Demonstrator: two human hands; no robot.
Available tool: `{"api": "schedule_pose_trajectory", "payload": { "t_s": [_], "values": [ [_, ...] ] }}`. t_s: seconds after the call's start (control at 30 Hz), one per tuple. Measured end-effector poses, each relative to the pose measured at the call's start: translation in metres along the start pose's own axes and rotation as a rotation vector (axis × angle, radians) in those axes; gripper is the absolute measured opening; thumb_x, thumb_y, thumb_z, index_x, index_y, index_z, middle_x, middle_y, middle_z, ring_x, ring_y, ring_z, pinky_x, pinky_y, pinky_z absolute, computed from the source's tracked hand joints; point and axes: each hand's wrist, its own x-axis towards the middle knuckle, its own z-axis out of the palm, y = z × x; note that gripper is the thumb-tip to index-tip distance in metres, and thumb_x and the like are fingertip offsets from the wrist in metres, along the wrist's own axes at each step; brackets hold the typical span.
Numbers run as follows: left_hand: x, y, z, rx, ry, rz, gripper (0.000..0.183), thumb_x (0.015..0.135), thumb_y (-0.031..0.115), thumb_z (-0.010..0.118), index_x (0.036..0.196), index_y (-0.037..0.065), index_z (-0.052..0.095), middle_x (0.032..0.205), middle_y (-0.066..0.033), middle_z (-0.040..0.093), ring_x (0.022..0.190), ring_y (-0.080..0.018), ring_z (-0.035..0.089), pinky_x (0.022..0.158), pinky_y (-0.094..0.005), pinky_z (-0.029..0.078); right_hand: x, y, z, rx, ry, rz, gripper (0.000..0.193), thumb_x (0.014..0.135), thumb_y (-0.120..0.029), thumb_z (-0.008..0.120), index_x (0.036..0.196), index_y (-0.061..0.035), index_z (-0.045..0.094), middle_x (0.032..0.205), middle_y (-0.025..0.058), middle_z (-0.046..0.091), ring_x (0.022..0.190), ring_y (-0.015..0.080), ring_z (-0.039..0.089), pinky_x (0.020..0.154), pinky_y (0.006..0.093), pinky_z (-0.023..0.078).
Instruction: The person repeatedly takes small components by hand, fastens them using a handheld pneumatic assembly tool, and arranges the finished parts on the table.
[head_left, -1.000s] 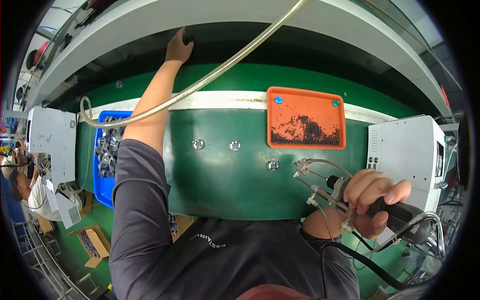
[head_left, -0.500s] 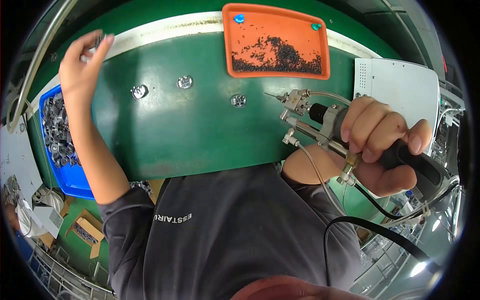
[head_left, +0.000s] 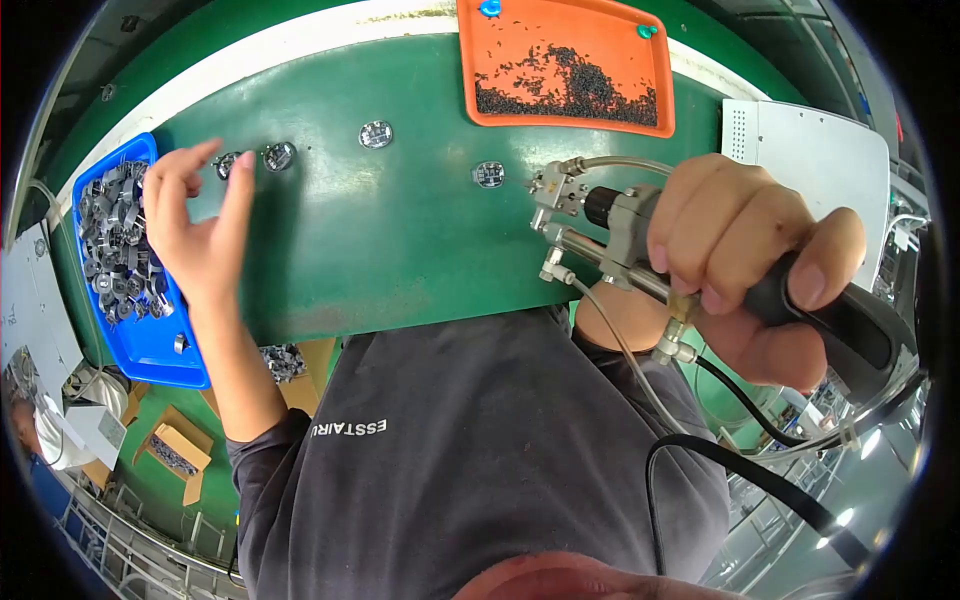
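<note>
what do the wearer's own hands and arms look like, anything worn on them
The left hand and right hand are gloveless, with no rings or watch visible. The left forearm is bare below a dark grey sleeve.

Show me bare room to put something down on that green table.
The widest free patch of green table lies between the left hand and the tool, round discs above and the shirt below. A smaller gap separates the two rightmost discs. Beside the blue tray it's crowded: hand and two discs bunch there.
</note>
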Motion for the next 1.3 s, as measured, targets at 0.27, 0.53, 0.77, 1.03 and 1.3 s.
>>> {"api": "schedule_pose_trajectory", "payload": {
  "t_s": [0.27, 0.53, 0.77, 1.03, 1.3],
  "values": [
    [0.01, 0.091, 0.074, -0.448, -0.582, 0.464, 0.023, 0.071, 0.007, 0.081, 0.093, 0.008, 0.074, 0.113, -0.0051, 0.067, 0.104, -0.0257, 0.063, 0.089, -0.0393, 0.048, 0.006, 0.007, 0.005, 0.033, -0.088, 0.079, 0.043, 0.1, -0.05, 0.064, 0.117, -0.0143, 0.047, 0.074, -0.0002, 0.057, 0.057, 0.0142, 0.055, 0.053, 0.0293, 0.049],
    [-0.001, 0.085, 0.087, -0.354, -0.6, 0.498, 0.022, 0.071, 0.012, 0.082, 0.091, 0.008, 0.075, 0.116, 0.0006, 0.068, 0.111, -0.0217, 0.06, 0.096, -0.0403, 0.041, 0.006, 0.014, 0.004, 0.074, -0.113, 0.089, 0.045, 0.099, -0.052, 0.066, 0.118, -0.015, 0.047, 0.073, -0.0006, 0.057, 0.06, 0.0141, 0.057, 0.054, 0.0297, 0.049],
    [0.001, 0.089, 0.094, -0.353, -0.565, 0.575, 0.016, 0.075, 0.012, 0.08, 0.09, 0.007, 0.075, 0.109, 0.0022, 0.074, 0.103, -0.0198, 0.062, 0.093, -0.0389, 0.043, 0.005, 0.004, 0.008, 0.043, -0.107, 0.128, 0.045, 0.099, -0.052, 0.066, 0.119, -0.016, 0.048, 0.073, -0.0014, 0.057, 0.059, 0.014, 0.057, 0.055, 0.0294, 0.048],
    [-0.002, 0.086, 0.094, -0.345, -0.557, 0.563, 0.015, 0.076, 0.012, 0.079, 0.09, 0.007, 0.075, 0.105, 0.0028, 0.074, 0.098, -0.0187, 0.062, 0.091, -0.0378, 0.043, 0.006, 0.008, 0.01, 0.025, -0.098, 0.144, 0.046, 0.098, -0.053, 0.066, 0.119, -0.0161, 0.049, 0.072, -0.0016, 0.057, 0.058, 0.0138, 0.056, 0.055, 0.0291, 0.048],
    [0.001, 0.087, 0.095, -0.359, -0.549, 0.582, 0.014, 0.077, 0.012, 0.079, 0.089, 0.008, 0.075, 0.105, 0.0031, 0.074, 0.098, -0.0185, 0.062, 0.09, -0.0372, 0.043, 0.023, 0.012, 0.02, 0.038, -0.106, 0.071, 0.047, 0.098, -0.054, 0.066, 0.121, -0.0169, 0.05, 0.071, -0.0023, 0.056, 0.057, 0.0135, 0.055, 0.057, 0.0297, 0.048]
  ]
}}
